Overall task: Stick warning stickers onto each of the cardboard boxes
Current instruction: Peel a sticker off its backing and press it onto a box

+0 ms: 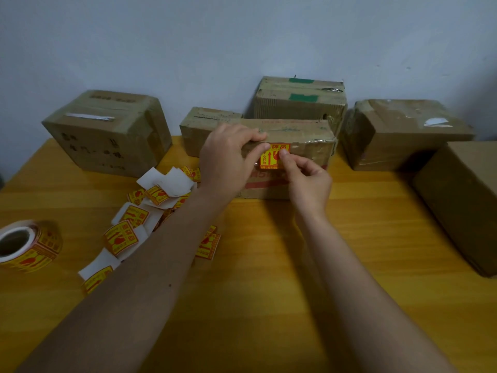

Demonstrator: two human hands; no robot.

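The right hand point(309, 181) pressed a curled fingertip on the sticker point(273, 156), which lay on the front face of the middle box point(301, 146). The left hand point(228, 157) gripped that box's top edge, thumb beside the sticker. Loose stickers point(150, 211) and a roll point(25, 246) lay left on the table point(269, 265).

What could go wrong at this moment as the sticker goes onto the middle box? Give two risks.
1. The right hand presses only the upper part of the warning sticker, so the lower part might lift or crease.
2. The left forearm lies over the loose sticker strip on the table; pulling back could drag stickers off or snag them.
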